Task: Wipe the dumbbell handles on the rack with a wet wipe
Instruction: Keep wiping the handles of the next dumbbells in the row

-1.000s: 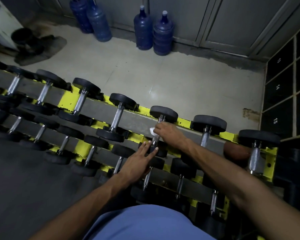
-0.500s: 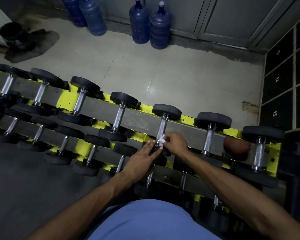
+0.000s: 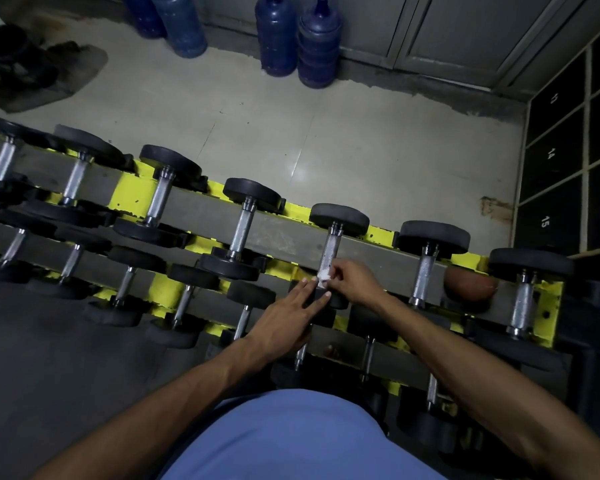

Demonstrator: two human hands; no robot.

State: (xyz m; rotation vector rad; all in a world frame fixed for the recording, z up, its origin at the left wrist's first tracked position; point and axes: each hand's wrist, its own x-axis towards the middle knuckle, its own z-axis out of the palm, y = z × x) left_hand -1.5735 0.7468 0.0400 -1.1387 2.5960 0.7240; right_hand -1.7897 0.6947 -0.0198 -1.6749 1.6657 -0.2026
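Knurled chrome dumbbell handle (image 3: 329, 249) on yellow steel rack (image 3: 132, 197), long axis 12-to-6. Right hand (image 3: 355, 280) at its 6 end, pinching crumpled white wet wipe (image 3: 324, 277). Left hand (image 3: 286, 323) flat, fingers spread, empty, at 7.

Dumbbells (image 3: 331, 237) lined along the rack (image 3: 284, 237), upper row behind lower. Ball (image 3: 468, 284) lodged between the two rightmost. Water jugs (image 3: 297, 39) behind, on the floor (image 3: 361, 143); lockers (image 3: 568, 150) at right.
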